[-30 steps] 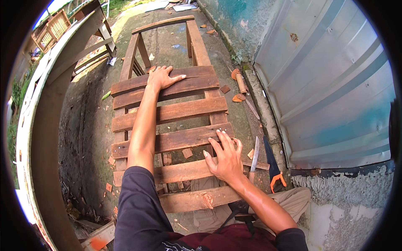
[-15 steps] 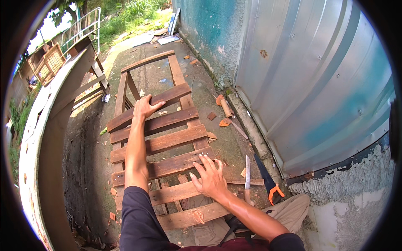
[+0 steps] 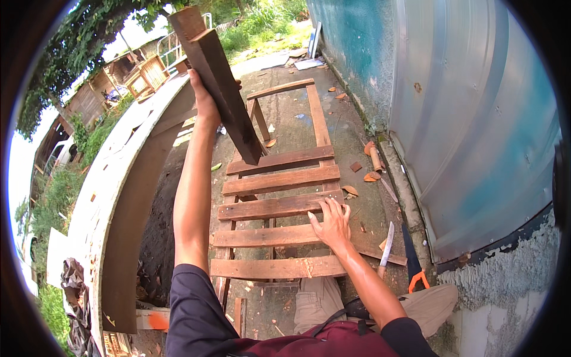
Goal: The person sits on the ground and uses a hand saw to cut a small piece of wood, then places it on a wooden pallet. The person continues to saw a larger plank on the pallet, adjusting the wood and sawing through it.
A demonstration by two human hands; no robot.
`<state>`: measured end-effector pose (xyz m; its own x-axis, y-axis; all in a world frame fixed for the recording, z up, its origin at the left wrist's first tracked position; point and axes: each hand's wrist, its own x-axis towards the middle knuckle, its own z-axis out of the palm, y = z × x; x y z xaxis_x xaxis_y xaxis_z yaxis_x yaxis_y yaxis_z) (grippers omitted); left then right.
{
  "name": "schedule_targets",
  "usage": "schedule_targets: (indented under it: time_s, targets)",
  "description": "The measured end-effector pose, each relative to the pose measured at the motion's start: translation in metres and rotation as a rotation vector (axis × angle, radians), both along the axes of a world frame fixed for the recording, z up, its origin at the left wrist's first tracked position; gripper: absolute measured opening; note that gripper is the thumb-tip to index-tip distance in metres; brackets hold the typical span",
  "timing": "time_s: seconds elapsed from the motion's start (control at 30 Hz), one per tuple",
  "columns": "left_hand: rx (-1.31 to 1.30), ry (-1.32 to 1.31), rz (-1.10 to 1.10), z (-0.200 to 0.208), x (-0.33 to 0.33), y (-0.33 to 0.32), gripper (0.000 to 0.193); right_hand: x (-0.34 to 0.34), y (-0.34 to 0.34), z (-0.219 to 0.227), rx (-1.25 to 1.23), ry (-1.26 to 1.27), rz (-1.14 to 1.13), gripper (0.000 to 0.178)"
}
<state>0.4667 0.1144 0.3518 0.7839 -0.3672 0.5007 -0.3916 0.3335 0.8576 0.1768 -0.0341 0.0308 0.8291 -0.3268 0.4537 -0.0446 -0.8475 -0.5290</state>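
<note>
My left hand (image 3: 205, 104) is raised at upper left, wrapped round a dark brown wooden slat (image 3: 225, 89). The slat is tilted, its lower end in front of the far end of the slats; a step shows near its top. Below lies a wooden frame (image 3: 319, 122) with several slats (image 3: 267, 210) across it, gaps between them. On the slats' right side rests my right hand (image 3: 333, 226), its fingers spread and nothing gripped. Where the fingertips touch, small pale spots show on the wood.
Right of the frame lie a long-bladed knife (image 3: 387, 243) and a handsaw (image 3: 418, 278) with an orange handle. Dry leaves (image 3: 372, 177) and wood scraps litter the concrete. A metal sheet wall (image 3: 458, 119) bounds the right; a pale-edged wooden board (image 3: 128, 202) curves along the left.
My left hand has lifted the farthest slat off the frame, up and to the left. My right hand stays on the slats. The view has tilted up and to the left.
</note>
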Motion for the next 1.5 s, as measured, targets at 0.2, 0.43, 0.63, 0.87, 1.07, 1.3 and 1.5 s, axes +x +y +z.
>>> schedule_targets:
  time_s: [0.2,0.43,0.63,0.87,1.07,1.3,1.5]
  targets:
    - [-0.454,0.072,0.057,-0.028,-0.119,0.025,0.111,-0.041,-0.026,0.009,0.625,-0.352,0.207,0.11]
    - [-0.865,0.504,-0.015,-0.241,-0.236,0.041,0.109,-0.15,-0.028,0.016,1.151,-0.371,0.358,0.083]
    - [-0.574,0.629,0.289,-0.271,-0.297,0.02,0.092,-0.17,-0.048,0.02,1.009,-0.457,0.111,0.05]
    - [0.2,0.062,0.789,-0.294,-0.376,0.06,0.039,-0.147,-0.074,-0.033,0.892,-0.159,-0.206,0.049]
    - [0.804,-0.63,0.351,-0.284,-0.339,-0.031,0.05,-0.139,-0.085,-0.034,0.79,-0.153,-0.104,0.066]
    - [1.07,-0.786,0.466,-0.317,-0.359,-0.066,0.083,-0.266,-0.15,-0.221,0.796,0.042,-0.565,0.057]
    - [1.129,-0.781,0.478,-0.319,-0.356,-0.067,0.084,-0.322,-0.15,-0.302,0.486,0.626,-0.871,0.039]
